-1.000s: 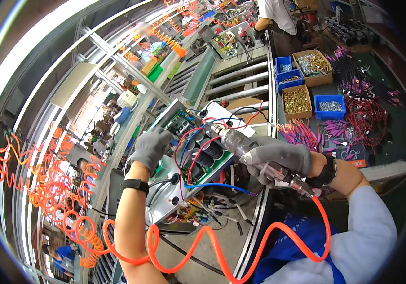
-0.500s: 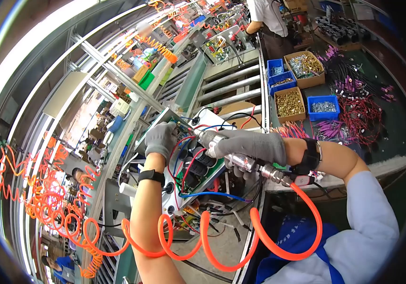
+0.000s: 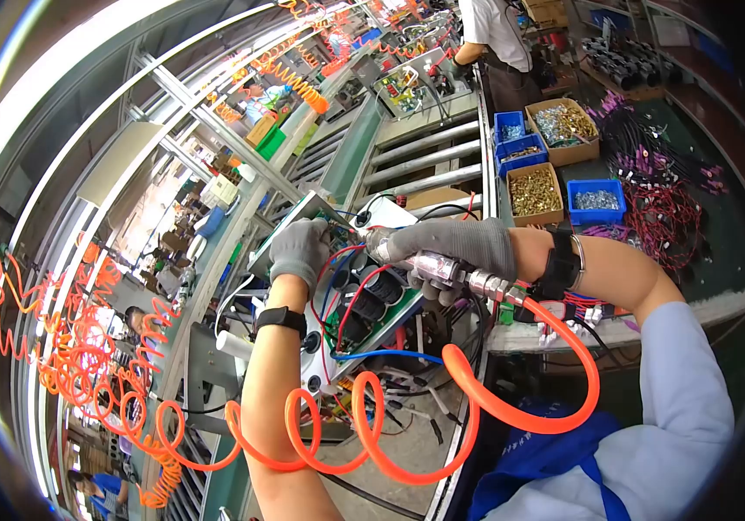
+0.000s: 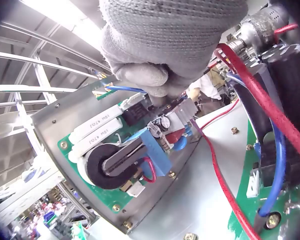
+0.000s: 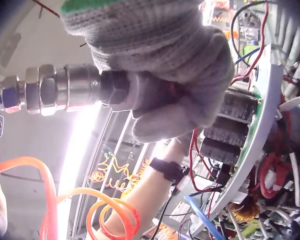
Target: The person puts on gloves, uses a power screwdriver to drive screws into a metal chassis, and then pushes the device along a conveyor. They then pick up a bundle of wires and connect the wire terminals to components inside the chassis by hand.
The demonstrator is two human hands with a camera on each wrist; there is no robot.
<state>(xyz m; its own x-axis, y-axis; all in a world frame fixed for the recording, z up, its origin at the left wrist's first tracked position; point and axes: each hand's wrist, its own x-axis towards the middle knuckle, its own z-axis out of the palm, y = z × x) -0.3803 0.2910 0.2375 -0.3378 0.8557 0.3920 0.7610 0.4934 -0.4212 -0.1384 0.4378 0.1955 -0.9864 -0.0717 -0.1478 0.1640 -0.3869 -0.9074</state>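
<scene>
My gloved right hand (image 3: 468, 246) grips a silver air screwdriver (image 3: 436, 267), its front end pointing left toward the circuit assembly. An orange coiled hose (image 3: 568, 423) runs from the tool's rear fitting (image 5: 82, 87). My gloved left hand (image 3: 299, 249) is near the tool's front end, at an upright metal panel (image 4: 50, 120). Its fingers curl at the upper edge of the panel's green circuit board (image 4: 70, 156); I cannot tell what they hold. Below the tool stand black capacitors (image 3: 381, 286) on another board, with red wires (image 4: 220, 175) and a blue wire (image 4: 280, 160) beside them.
Rollers (image 3: 429, 156) stretch beyond the assembly. On the right bench are a carton of brass fasteners (image 3: 533, 193), a blue bin (image 3: 596, 200) of silver ones and red wire bundles (image 3: 663, 221). Hose coils loop across my left forearm (image 3: 273, 408). Another worker (image 3: 498, 43) stands farther up the line.
The right hand has brought the screwdriver left, its front end now close to the left hand. The left hand has moved slightly right and up along the panel. The hose has swung with the tool.
</scene>
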